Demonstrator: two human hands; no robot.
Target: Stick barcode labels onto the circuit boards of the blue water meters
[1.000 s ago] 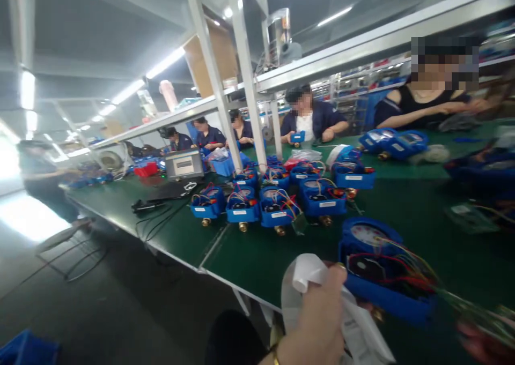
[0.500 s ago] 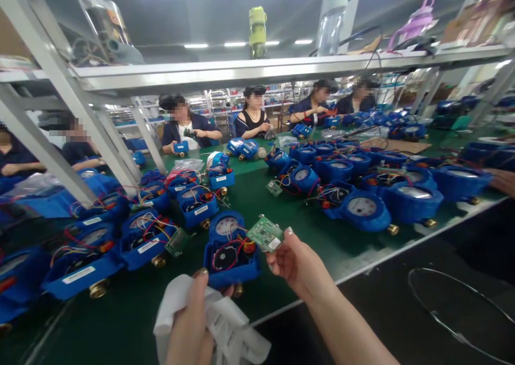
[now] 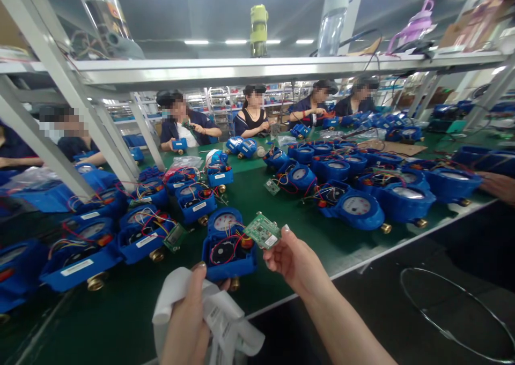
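Note:
My right hand (image 3: 295,260) pinches a small green circuit board (image 3: 262,230) by its edge, held just above the table. Coloured wires run from the board into an open blue water meter (image 3: 227,247) that stands right in front of me. My left hand (image 3: 187,322) is closed around a crumpled white plastic bag (image 3: 223,314) near the table's front edge, its fingertips close to the meter's base. Both hands are partly in view at the bottom.
Several open blue meters with loose wires cover the green table (image 3: 314,236), left (image 3: 140,239) and right (image 3: 356,209). A metal shelf (image 3: 257,67) with bottles spans overhead. Several seated people work across the table. Another person's hand (image 3: 499,185) rests at the right edge.
The view swung right from the table's left end to the meter in front of me. My right hand came into clear view holding the circuit board. The left hand kept the white bag.

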